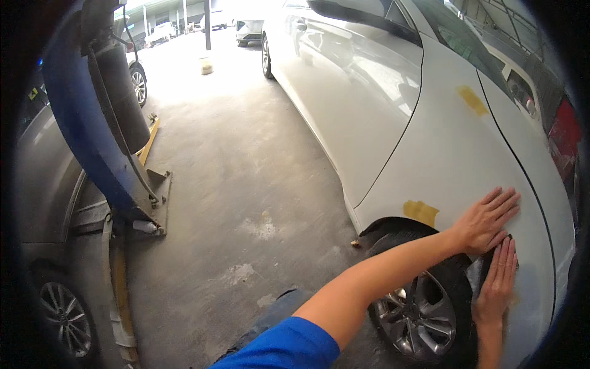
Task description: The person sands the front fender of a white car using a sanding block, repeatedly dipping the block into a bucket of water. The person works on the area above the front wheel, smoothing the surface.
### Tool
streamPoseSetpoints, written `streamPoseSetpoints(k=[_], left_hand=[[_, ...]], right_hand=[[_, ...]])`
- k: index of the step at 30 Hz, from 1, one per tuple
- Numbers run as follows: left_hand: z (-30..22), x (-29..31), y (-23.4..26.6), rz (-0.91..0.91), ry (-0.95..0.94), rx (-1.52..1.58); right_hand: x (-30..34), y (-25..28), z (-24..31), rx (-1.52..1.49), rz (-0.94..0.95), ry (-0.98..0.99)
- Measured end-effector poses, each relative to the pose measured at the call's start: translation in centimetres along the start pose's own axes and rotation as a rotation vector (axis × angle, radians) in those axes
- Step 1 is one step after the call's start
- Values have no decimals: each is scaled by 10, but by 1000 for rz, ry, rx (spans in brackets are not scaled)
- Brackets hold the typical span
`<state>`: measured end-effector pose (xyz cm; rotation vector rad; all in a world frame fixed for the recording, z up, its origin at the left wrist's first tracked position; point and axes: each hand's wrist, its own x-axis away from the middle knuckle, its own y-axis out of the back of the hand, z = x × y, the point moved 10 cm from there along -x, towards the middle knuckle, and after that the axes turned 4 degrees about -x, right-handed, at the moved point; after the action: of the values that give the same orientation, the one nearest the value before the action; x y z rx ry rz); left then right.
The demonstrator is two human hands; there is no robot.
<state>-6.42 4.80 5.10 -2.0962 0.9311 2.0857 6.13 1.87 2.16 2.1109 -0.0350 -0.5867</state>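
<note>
A white car's front fender [418, 154] fills the right side. My left hand [490, 220] lies flat on it above the wheel arch, fingers stretched out and slightly apart. Just below, my right hand [496, 284] presses on the panel with its fingers straight and together. Under those fingers is a dark thin sheet [490, 263], its edges showing on both sides; it looks like sandpaper, though most of it is covered. A yellowish filler patch [421, 213] sits at the top of the wheel arch, and another yellowish patch [472, 100] is higher up.
The front wheel [418, 313] stands close below my left forearm. At left rises a blue lift post [86, 117] with a metal base plate [161, 203], beside a dark car [46, 178]. More cars are in the bright background. The concrete floor [239, 184] has pale stains.
</note>
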Motion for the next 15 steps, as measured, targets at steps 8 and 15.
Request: streamPoseSetpoints(k=[8, 15], left_hand=[[-2, -6, 0, -8, -79, -11], [3, 2, 5, 21, -83, -14]], right_hand=[[28, 6, -19, 89, 22, -14], [64, 10, -37, 106, 24, 33]])
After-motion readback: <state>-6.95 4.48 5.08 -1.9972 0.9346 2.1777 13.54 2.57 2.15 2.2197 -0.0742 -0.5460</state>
